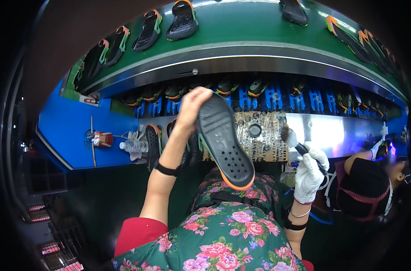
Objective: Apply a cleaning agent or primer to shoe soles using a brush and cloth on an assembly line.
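A long green conveyor belt (241, 27) is seen curving across the top of the view, and black shoe soles with orange and green trim (183, 20) are spread along it, well apart from one another. Below it, a lower tier (277, 97) fitted with blue holders is lined with more soles of the same kind. A blue work surface (70, 131) is found at the left, on which a small plastic bottle (132, 146) is laid on its side just beside a red-and-white container (101, 139). A block wrapped in printed paper (262, 135) is set against the shiny metal panel (327, 131) near the middle. A co-worker in dark clothes (365, 189) is seen at the lower right edge. A black sole with an orange rim (225, 142) is held up in the centre of the view, tread side turned toward the camera, above the floral-clothed lap; it is gripped at its upper end by the bare left hand (192, 106), whose fingers are closed around it. A brush (290, 137) (bristles pointing up, near the paper-wrapped block) is clasped by the white-gloved right hand (310, 174), just beside the sole but apart from it.
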`<state>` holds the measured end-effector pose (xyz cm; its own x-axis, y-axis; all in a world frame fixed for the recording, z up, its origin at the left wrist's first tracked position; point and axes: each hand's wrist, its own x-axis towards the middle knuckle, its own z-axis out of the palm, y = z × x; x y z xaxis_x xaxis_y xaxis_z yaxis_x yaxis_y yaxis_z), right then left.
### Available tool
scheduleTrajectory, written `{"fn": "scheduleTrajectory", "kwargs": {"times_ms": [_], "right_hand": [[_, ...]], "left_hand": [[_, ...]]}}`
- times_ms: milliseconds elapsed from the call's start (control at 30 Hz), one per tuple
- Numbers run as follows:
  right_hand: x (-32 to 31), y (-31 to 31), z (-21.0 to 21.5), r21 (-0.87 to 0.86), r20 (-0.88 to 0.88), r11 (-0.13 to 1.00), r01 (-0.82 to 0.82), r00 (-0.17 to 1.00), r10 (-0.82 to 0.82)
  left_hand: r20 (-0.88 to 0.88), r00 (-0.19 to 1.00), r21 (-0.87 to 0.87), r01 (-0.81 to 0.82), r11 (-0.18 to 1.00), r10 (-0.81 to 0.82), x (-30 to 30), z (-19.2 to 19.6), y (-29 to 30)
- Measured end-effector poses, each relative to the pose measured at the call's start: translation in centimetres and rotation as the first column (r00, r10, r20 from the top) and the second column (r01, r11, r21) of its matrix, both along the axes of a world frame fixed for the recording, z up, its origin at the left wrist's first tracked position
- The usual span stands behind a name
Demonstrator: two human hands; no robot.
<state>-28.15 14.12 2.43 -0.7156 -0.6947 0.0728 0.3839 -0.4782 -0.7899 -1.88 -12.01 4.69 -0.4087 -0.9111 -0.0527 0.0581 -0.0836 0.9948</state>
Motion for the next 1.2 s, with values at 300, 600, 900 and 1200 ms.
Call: {"fn": "scheduleTrajectory", "kwargs": {"times_ms": [300,600,900,1200], "right_hand": [[4.5,-4.0,4.3,0.199,-0.451,0.936,-0.289,0.822,0.349],[3.5,-3.2,2.8,0.289,-0.34,0.932,-0.22,0.886,0.315],[3.1,-4.2,2.9,0.25,-0.547,0.953,-0.17,0.788,0.284],[1.5,-5.0,6.3,0.077,-0.976,0.99,0.118,0.209,0.051]], "left_hand": [[-0.16,0.944,0.592,0.325,0.737,-0.288,-3.8,-9.3,6.4],[-0.811,0.574,0.525,0.799,0.294,-0.113,-3.3,-8.1,16.5],[-0.757,0.599,0.651,0.657,0.381,0.262,-7.7,-1.8,13.2],[-0.449,0.893,0.637,0.322,0.7,-0.002,-9.9,-0.8,15.2]]}}
